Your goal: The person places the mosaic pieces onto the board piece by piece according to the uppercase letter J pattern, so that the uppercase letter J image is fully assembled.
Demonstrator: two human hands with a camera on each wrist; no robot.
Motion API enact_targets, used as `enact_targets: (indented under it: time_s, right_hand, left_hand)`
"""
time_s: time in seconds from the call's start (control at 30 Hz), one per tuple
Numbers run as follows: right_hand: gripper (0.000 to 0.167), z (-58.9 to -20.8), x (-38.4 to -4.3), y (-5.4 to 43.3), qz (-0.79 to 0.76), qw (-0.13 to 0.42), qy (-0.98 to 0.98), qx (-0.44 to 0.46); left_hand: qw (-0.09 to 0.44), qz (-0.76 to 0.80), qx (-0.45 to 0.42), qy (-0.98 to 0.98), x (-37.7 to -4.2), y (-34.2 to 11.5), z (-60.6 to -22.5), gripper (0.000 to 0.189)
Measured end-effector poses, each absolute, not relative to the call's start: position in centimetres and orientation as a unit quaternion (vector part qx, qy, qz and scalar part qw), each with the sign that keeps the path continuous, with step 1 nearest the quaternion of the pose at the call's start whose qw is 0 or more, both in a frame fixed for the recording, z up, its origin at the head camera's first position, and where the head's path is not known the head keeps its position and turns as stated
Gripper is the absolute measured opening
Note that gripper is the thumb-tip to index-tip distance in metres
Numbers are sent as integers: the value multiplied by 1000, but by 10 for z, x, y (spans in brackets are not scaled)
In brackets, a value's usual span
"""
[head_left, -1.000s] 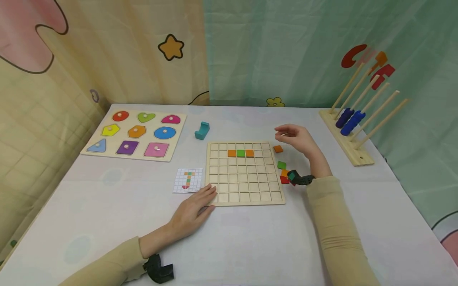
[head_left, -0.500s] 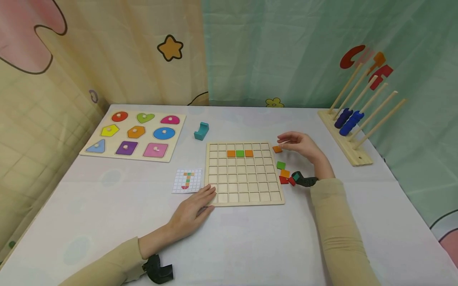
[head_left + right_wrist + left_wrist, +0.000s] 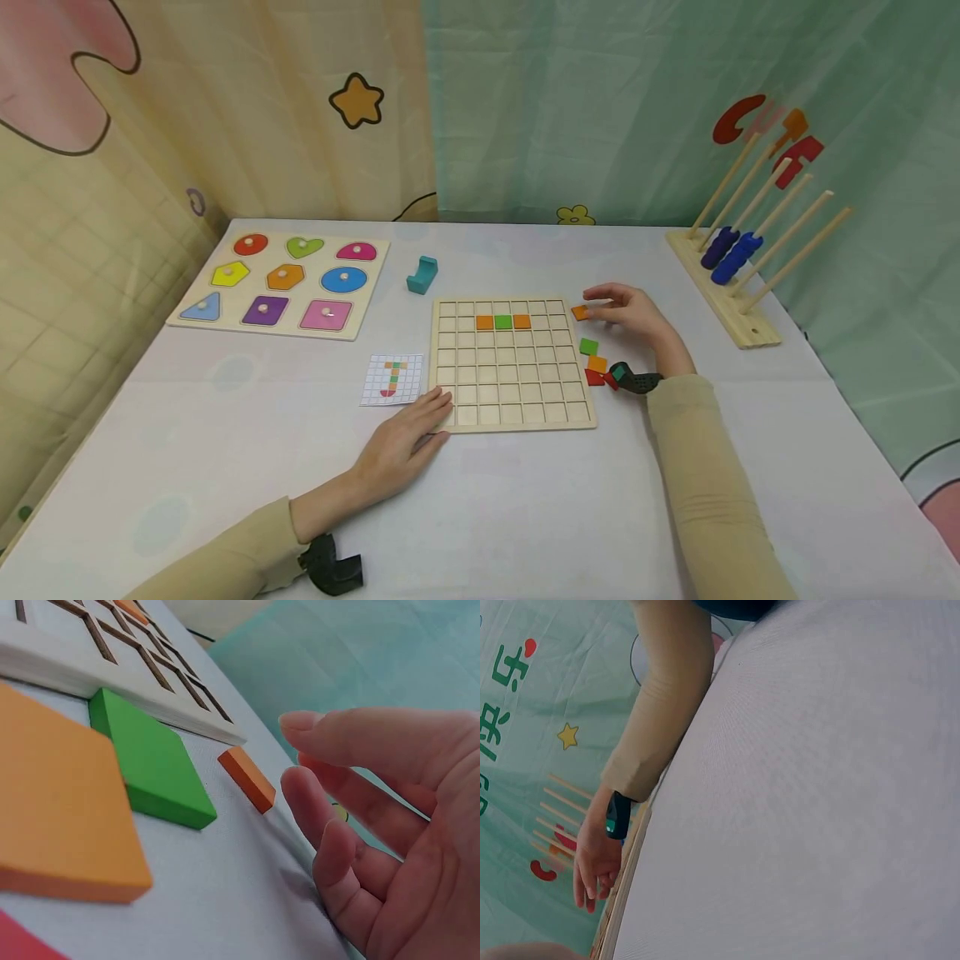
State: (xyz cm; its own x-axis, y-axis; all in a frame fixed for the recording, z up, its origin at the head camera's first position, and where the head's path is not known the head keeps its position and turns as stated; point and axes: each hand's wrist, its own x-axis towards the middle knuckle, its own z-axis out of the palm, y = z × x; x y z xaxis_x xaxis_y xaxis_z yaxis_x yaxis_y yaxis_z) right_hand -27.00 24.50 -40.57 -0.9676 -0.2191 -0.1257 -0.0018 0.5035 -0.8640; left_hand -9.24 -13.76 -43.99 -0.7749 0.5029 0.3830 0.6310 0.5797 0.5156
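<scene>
A wooden grid board [image 3: 517,374] lies in the middle of the table, with two orange tiles and a green tile [image 3: 503,322] in its second row. My left hand [image 3: 399,443] rests on the board's near left corner, fingers extended. At the far right corner, my right hand [image 3: 630,312] hovers beside a loose orange tile [image 3: 580,312], its fingers loosely curved. In the right wrist view that orange tile [image 3: 248,780] sits just past the fingertips, with nothing held. A green tile [image 3: 588,346], a lighter orange tile [image 3: 597,364] and red pieces [image 3: 594,377] lie nearer me.
A pattern card [image 3: 392,379] lies left of the board. Farther left is a knobbed shape puzzle [image 3: 360,312]. A teal block [image 3: 423,275] stands behind the board. At the right is a wooden peg stand [image 3: 723,292] with blue pieces on two pegs.
My right hand has lowered and shifted slightly right, coming down beside the loose orange tile. My left hand has stayed on the board's corner.
</scene>
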Motion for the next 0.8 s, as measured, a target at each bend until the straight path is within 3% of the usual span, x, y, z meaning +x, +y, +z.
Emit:
enact_targets:
  time_s: [0.8]
  right_hand:
    - [43,-420,-276,246,-469,96,876,-51]
  left_hand:
    - [96,-328,-319,-884,-92,-137,-439,42]
